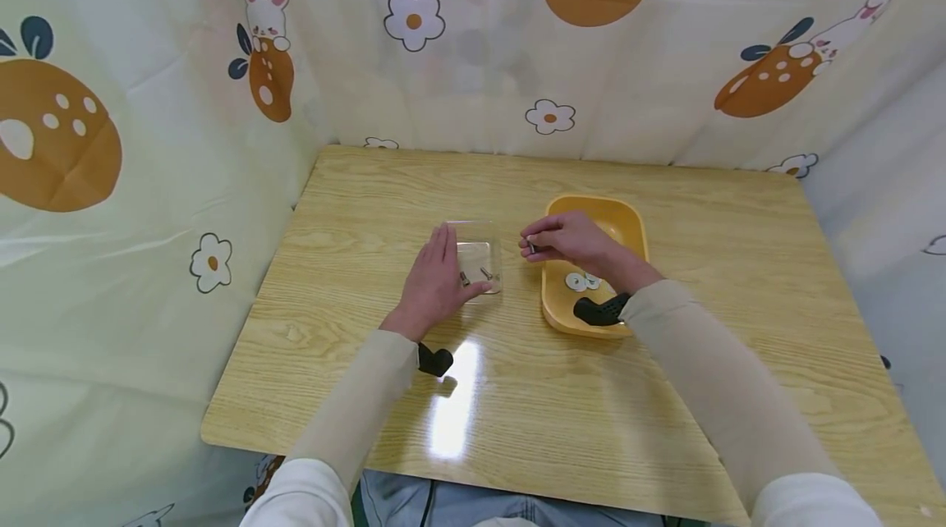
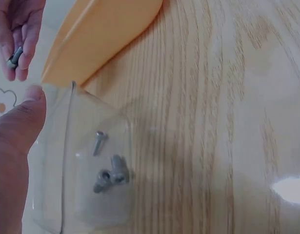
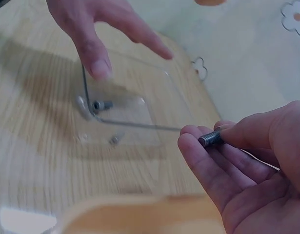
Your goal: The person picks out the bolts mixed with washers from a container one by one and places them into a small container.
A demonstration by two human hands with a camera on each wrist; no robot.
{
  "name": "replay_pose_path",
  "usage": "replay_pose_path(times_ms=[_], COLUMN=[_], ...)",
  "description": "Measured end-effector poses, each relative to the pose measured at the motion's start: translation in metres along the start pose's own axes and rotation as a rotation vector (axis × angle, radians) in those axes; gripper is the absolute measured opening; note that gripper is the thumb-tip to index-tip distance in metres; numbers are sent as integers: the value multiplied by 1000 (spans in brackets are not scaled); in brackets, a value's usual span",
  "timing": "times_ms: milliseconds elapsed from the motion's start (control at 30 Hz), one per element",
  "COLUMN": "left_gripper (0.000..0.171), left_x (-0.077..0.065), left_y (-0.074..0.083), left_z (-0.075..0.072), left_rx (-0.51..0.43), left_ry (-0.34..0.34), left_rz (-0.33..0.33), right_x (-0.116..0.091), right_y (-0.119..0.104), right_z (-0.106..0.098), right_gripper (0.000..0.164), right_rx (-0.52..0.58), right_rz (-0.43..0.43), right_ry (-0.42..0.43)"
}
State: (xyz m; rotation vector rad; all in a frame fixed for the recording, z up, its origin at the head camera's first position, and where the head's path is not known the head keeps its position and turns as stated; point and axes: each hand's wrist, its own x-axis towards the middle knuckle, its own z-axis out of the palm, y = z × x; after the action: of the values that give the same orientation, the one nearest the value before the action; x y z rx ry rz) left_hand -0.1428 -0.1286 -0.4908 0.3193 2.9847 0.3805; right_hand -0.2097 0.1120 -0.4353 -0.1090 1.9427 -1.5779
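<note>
My right hand pinches a short, dark metal bolt between thumb and fingers, its threaded end pointing out. It hovers over the left rim of the yellow tray. At the left side of a clear plastic box is my left hand, its fingers straight and its thumb stretched across the near side. In the left wrist view the thumb lies right by the box's rim. Inside the box are a small screw and thicker bolts.
Two white round discs lie in the tray, partly behind the right wrist's black camera mount. The wooden table reaches back to a printed curtain. A bright reflection lies in front of the box.
</note>
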Motion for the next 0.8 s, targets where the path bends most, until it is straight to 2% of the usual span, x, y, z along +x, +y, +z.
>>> replay_pose_path(times_ms=[167, 267, 600, 800], left_gripper=[111, 111, 109, 107], left_x=[0, -1, -4, -5], left_y=[-5, -7, -12, -13], left_z=[2, 6, 13, 14], left_rx=[-8, -3, 11, 18], left_ry=[-36, -42, -4, 7], left_rz=[-42, -47, -31, -35], right_x=[9, 13, 27, 35], right_y=[-3, -5, -4, 1], right_z=[21, 33, 63, 74], right_gripper=[30, 31, 28, 28], right_rx=[-20, -49, -151, -344], right_rz=[-10, -16, 1, -53], right_ry=[-27, -44, -55, 0])
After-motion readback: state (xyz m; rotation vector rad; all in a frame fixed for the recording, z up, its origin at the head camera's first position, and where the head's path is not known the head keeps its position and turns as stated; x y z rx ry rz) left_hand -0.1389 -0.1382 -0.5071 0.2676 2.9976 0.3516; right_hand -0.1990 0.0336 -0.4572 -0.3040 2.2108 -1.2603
